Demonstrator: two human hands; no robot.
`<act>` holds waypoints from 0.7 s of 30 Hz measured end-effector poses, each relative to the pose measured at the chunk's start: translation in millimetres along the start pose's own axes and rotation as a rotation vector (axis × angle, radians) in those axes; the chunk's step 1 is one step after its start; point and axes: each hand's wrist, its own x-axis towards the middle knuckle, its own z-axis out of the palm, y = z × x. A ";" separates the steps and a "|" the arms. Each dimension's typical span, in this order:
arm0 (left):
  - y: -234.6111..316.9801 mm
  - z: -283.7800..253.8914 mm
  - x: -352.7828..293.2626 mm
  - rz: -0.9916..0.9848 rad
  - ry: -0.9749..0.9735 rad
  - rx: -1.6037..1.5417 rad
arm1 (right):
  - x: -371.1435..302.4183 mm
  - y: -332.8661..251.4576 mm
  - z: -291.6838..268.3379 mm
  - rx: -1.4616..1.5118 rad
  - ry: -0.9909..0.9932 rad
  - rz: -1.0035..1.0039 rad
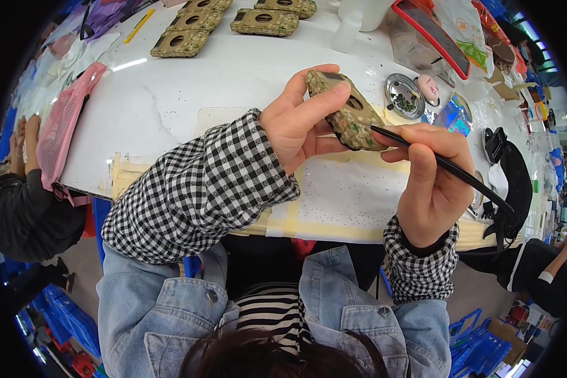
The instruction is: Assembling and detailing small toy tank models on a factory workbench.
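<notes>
My left hand is closed around a camouflage-patterned case with an oval opening in its face, tilted up above the work surface. The thumb lies across its upper part. In my right hand is a slim pair of black tweezers, pinched between thumb and fingers. Their tip meets or nearly touches the right edge of the case; whether it grips anything there is too small to tell. Below both hands lies a white sheet sprinkled with tiny dark specks and bordered by yellowish tape.
Several similar camouflage cases lie at the back of the white table. A round dish of small dark bits sits right of my hands, beside a pink rounded object. A red-edged phone leans behind. A pink mesh pouch lies left, near another person's hands.
</notes>
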 end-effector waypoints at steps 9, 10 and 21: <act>-1.2 -6.2 3.5 0.014 -0.036 -0.067 | -1.3 0.6 -0.2 -0.044 -0.003 -0.029; -1.3 -6.1 3.6 0.013 -0.035 -0.067 | -1.4 0.8 -0.5 -0.047 -0.005 -0.028; 0.0 -0.2 0.5 -0.008 0.006 -0.003 | -1.1 2.9 0.3 -0.013 0.017 -0.046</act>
